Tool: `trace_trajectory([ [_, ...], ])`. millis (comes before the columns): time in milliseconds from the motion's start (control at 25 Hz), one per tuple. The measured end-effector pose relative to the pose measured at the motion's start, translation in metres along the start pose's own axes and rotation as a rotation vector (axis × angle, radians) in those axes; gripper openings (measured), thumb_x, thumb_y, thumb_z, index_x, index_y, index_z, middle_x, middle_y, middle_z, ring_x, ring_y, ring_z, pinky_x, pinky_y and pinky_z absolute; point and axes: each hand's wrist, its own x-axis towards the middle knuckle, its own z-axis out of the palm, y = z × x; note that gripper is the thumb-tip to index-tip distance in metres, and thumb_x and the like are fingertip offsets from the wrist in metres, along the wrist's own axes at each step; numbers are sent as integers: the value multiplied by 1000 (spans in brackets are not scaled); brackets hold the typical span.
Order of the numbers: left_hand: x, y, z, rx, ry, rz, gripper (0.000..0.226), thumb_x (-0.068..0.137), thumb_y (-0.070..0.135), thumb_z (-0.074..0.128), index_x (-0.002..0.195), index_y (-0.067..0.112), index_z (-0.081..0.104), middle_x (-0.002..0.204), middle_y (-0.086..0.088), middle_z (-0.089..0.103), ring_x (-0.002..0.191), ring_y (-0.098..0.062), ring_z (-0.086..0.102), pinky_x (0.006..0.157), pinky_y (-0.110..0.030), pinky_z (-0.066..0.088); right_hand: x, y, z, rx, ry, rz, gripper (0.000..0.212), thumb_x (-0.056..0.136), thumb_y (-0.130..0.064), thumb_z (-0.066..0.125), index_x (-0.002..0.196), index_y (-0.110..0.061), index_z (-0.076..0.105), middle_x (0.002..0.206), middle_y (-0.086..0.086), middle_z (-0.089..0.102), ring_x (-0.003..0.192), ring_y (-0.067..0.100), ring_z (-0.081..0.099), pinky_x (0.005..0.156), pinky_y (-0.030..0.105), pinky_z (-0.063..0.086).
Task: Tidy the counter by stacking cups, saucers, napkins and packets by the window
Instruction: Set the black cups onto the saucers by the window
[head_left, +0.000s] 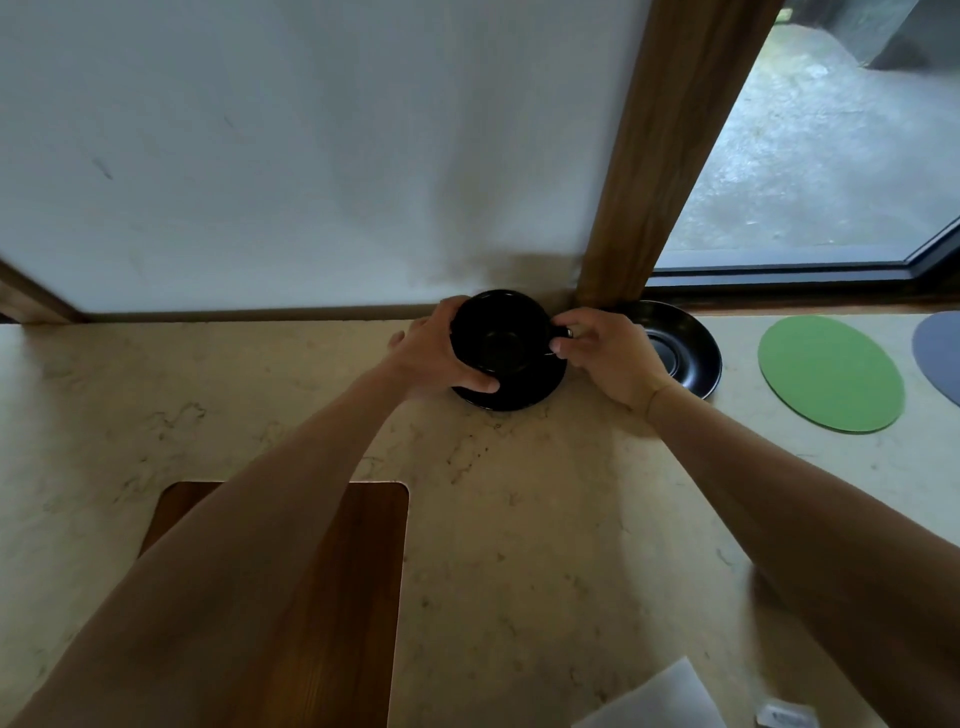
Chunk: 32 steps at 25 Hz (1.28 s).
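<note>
A black cup (501, 335) sits on a black saucer (524, 392) at the back of the counter, beside the wooden window post. My left hand (441, 353) wraps the cup's left side, thumb at its near rim. My right hand (608, 351) pinches the cup's handle on the right. A second black saucer (688, 348) lies just right of it, partly hidden by my right hand. A white napkin (660, 696) and a small packet (784, 716) lie at the bottom right edge.
A green round mat (831, 374) and a blue-grey mat (943, 353) lie to the right under the window. A wooden board (353, 597) lies near me, partly under my left arm. The white wall (311, 156) closes the back.
</note>
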Motion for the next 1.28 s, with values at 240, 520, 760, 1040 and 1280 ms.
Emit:
trace_trajectory([
  [240, 12, -6, 5, 37, 0, 6, 105, 40, 58, 82, 131, 47, 30, 128, 10, 53, 131, -22, 40, 111, -53, 27, 8, 5, 2, -27, -22, -6, 31, 94, -32, 61, 124, -24, 62, 105, -1, 73, 99, 12, 66, 90, 26, 48],
  [520, 12, -12, 6, 76, 9, 29, 105, 46, 55, 82, 135, 44, 29, 130, 10, 51, 134, -22, 36, 114, -52, 16, 7, 6, 7, -99, 9, -28, 33, 93, -34, 62, 125, -25, 63, 109, 1, 73, 103, 16, 66, 90, 27, 47],
  [760, 12, -11, 7, 68, 16, 29, 102, 51, 51, 84, 136, 44, 28, 131, 12, 51, 134, -21, 36, 114, -50, 15, 9, 6, 6, -129, 32, -44, 31, 93, -31, 62, 123, -23, 65, 105, -1, 72, 101, 16, 65, 89, 28, 48],
  [1040, 11, -13, 16, 68, 37, 21, 101, 56, 50, 84, 136, 43, 23, 132, 8, 50, 131, -23, 38, 112, -52, 19, 9, 6, 5, -151, 15, -65, 32, 95, -32, 58, 126, -23, 62, 110, 1, 72, 103, 18, 65, 94, 36, 51],
  [1280, 7, -9, 17, 41, 32, 11, 106, 53, 48, 83, 137, 46, 20, 132, 10, 51, 131, -24, 41, 111, -55, 23, 6, 8, 7, -153, -24, -48, 42, 94, -32, 59, 135, -25, 54, 103, -2, 72, 103, 18, 65, 95, 36, 50],
])
